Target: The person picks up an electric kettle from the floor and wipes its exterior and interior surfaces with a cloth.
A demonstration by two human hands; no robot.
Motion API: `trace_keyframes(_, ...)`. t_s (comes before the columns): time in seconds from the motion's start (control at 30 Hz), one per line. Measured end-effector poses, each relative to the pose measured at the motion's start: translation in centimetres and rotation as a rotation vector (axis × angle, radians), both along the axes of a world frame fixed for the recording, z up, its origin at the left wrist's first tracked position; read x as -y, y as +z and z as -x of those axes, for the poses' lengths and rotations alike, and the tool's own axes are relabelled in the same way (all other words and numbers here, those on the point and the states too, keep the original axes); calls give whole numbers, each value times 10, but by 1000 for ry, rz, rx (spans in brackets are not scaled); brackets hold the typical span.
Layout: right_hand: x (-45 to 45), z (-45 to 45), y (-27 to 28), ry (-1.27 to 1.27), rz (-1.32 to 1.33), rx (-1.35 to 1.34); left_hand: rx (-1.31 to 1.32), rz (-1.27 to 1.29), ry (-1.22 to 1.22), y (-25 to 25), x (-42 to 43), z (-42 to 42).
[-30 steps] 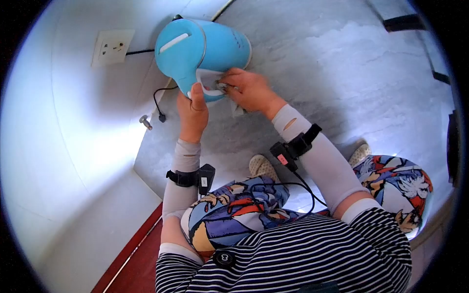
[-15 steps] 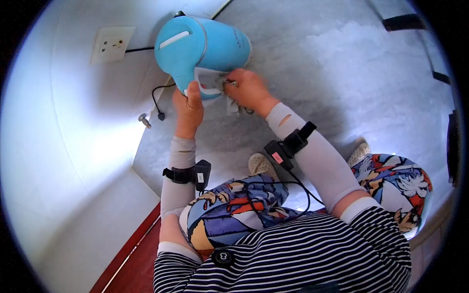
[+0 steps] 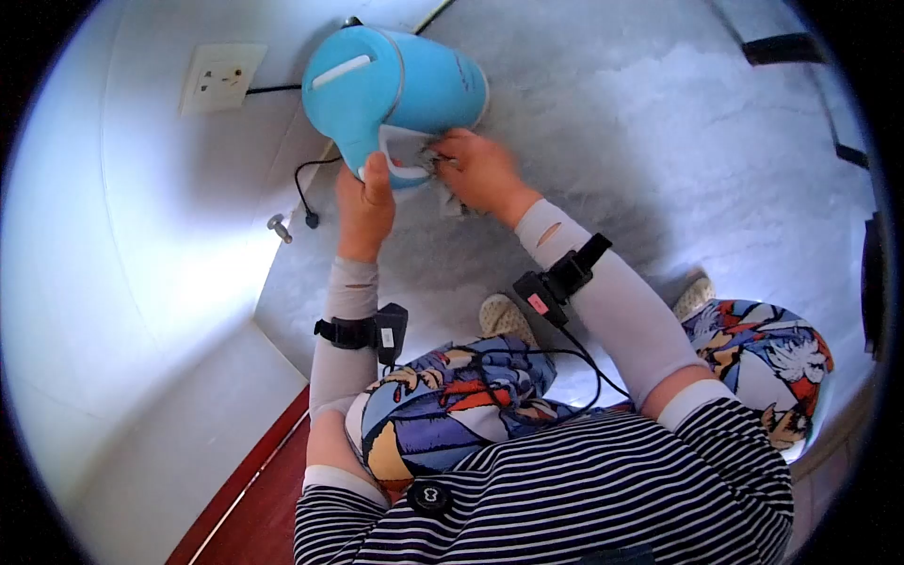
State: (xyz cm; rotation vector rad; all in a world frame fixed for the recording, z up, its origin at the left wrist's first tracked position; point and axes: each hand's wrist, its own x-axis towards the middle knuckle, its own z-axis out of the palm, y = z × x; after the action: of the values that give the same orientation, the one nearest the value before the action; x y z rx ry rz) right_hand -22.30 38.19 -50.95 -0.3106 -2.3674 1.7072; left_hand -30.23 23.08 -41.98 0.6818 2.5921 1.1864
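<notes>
A light blue electric kettle (image 3: 433, 89) with a white bar on its lid is in the upper middle of the view, its handle toward me. My left hand (image 3: 365, 212) is closed around the outer part of the handle, thumb on top. Just right of the handle, my right hand (image 3: 485, 174) pinches a crumpled greyish cloth (image 3: 453, 201), which hangs below the fingers. The cloth is against or very near the handle's inner side; exact contact is partly hidden by my fingers.
A wall socket (image 3: 222, 77) with a black cable is on the white wall at left. Below it lie a short black cord with a plug (image 3: 312, 219) and a metal door stop (image 3: 279, 228). The floor (image 3: 603, 141) is grey, marbled. Black furniture legs (image 3: 782, 49) stand at right.
My right hand has shifted slightly upward and left with the cloth along the handle. My left hand keeps its hold, and the kettle stays almost in place.
</notes>
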Motion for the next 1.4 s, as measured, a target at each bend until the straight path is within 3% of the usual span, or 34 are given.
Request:
trace_keyframes(0.13,-3,12,5,149,212,-117,12,8,-1,3,4,2)
trace_keyframes(0.23,4,6,3,165,57,-80,-6,5,-3,3,10,-6)
trace_keyframes(0.3,6,5,8,39,-130,64,-24,-25,-2,2,8,-5)
trace_keyframes(0.43,7,8,10,7,-198,154,45,-48,6,2,5,-5)
trace_keyframes(0.5,5,10,6,91,127,-2,92,-57,28,2,4,-4)
trace_keyframes(0.53,4,8,3,91,126,4,101,-29,36,1,5,-3)
trace_keyframes(0.6,-2,9,14,276,830,169,106,-3,47,-1,9,2)
trace_keyframes(0.63,0,11,11,280,832,169,79,10,6,-4,14,4)
trace_keyframes(0.7,5,14,-2,178,73,113,50,31,-37,-3,15,3)
trace_keyframes(0.8,6,7,-8,-19,-151,127,70,-27,43,-3,9,0)
trace_keyframes(0.93,11,7,-5,12,-93,186,84,19,19,-4,12,3)
trace_keyframes(1.0,18,11,-7,60,123,-124,99,37,13,-6,15,5)
trace_keyframes(1.13,12,14,-5,186,242,-94,96,46,37,-4,19,5)
trace_keyframes(1.2,7,10,-11,112,-80,95,55,38,23,-3,17,5)
trace_keyframes(1.3,-9,-2,-27,-111,31,310,-32,29,5,-9,19,6)
trace_keyframes(1.4,-22,-10,-38,-165,96,389,85,40,0,-9,22,6)
